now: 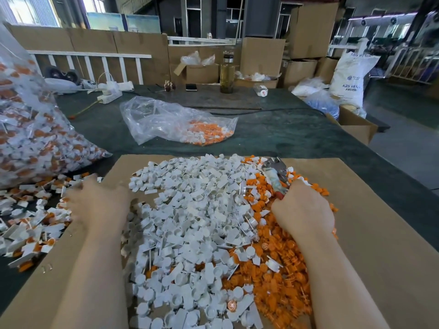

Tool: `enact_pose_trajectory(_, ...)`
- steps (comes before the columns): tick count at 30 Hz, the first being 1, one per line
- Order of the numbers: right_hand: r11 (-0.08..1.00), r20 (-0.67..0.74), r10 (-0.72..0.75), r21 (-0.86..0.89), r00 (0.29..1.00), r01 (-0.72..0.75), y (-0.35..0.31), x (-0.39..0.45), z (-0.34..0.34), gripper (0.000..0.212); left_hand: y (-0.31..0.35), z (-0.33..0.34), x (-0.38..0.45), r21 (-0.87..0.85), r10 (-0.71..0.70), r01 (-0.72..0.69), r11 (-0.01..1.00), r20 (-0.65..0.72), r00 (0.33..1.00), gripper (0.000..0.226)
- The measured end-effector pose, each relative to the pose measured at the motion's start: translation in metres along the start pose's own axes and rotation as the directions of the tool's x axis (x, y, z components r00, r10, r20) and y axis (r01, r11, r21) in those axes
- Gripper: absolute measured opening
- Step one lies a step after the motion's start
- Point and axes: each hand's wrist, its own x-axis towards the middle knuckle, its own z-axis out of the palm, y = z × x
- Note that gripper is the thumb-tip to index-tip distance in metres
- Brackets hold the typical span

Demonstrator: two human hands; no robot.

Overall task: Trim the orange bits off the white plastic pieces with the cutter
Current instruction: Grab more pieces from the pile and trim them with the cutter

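Note:
A heap of trimmed white plastic pieces (190, 214) covers the middle of a cardboard sheet (370, 224). To its right lies a heap of orange bits (280, 276). My right hand (304, 210) is closed round the handles of the cutter (275, 173), whose metal jaws point away from me over the orange heap. At the cardboard's left edge my left hand (95, 200) reaches, blurred, into loose white-and-orange pieces (31, 222); what its fingers hold is not visible.
A big clear bag of untrimmed pieces (31, 134) stands at the left. A half-empty clear bag (171, 119) lies on the dark green table (297, 134) beyond the cardboard. Further back are a bottle (226, 74), a phone (191, 87), a power strip (109, 97) and cardboard boxes (354, 125).

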Motion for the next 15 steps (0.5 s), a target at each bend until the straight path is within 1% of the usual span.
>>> enact_pose_trajectory(1, 1.000, 0.005, 0.009, -0.001, 1.000, -0.009, -0.001, -0.001, -0.001, 0.044, 0.004, 0.001, -0.005, 0.070, 0.065, -0.067, 0.995, 0.028, 0.998, 0.050)
enact_pose_trajectory(2, 1.000, 0.010, 0.013, -0.004, 1.000, -0.013, -0.001, -0.002, -0.002, 0.045, 0.011, 0.000, -0.011, 0.156, 0.111, -0.127, 0.980, 0.109, 0.988, 0.052)
enact_pose_trajectory(3, 1.000, 0.015, 0.014, -0.005, 1.000, -0.014, -0.001, -0.003, -0.001, 0.046, 0.017, 0.002, -0.017, 0.194, 0.156, -0.192, 0.962, 0.190, 0.969, 0.056)
enact_pose_trajectory(4, 1.000, 0.023, 0.013, -0.002, 1.000, -0.013, 0.000, -0.003, -0.001, 0.046, 0.024, 0.006, -0.024, 0.228, 0.169, -0.242, 0.943, 0.298, 0.940, 0.060)
enact_pose_trajectory(5, 1.000, 0.035, 0.014, -0.002, 0.999, -0.014, 0.001, -0.003, 0.000, 0.046, 0.029, 0.007, -0.032, 0.213, 0.159, -0.265, 0.940, 0.414, 0.896, 0.063)
enact_pose_trajectory(6, 1.000, 0.051, 0.019, -0.006, 0.999, -0.019, 0.001, -0.002, 0.001, 0.045, 0.031, 0.010, -0.039, 0.172, 0.156, -0.283, 0.943, 0.522, 0.838, 0.064)
enact_pose_trajectory(7, 1.000, 0.066, 0.024, -0.011, 0.998, -0.023, 0.001, -0.002, 0.002, 0.045, 0.032, 0.013, -0.045, 0.136, 0.160, -0.301, 0.944, 0.607, 0.778, 0.064)
enact_pose_trajectory(8, 1.000, 0.076, 0.028, -0.014, 0.997, -0.027, 0.002, -0.001, 0.002, 0.045, 0.032, 0.016, -0.050, 0.115, 0.180, -0.333, 0.936, 0.655, 0.734, 0.063)
enact_pose_trajectory(9, 0.999, 0.079, 0.030, -0.017, 0.996, -0.029, 0.001, 0.000, 0.002, 0.044, 0.034, 0.018, -0.054, 0.104, 0.215, -0.372, 0.922, 0.662, 0.718, 0.060)
enact_pose_trajectory(10, 0.999, 0.077, 0.031, -0.021, 0.997, -0.029, 0.001, 0.000, 0.003, 0.044, 0.035, 0.020, -0.057, 0.108, 0.249, -0.410, 0.905, 0.648, 0.720, 0.057)
enact_pose_trajectory(13, 0.999, 0.057, 0.026, -0.031, 0.998, -0.025, 0.002, 0.002, 0.005, 0.043, 0.039, 0.023, -0.061, 0.116, 0.350, -0.483, 0.868, 0.547, 0.761, 0.034)
enact_pose_trajectory(15, 0.999, 0.059, 0.029, -0.024, 0.998, -0.027, 0.003, 0.003, 0.006, 0.042, 0.038, 0.025, -0.062, 0.132, 0.375, -0.494, 0.859, 0.494, 0.784, 0.024)
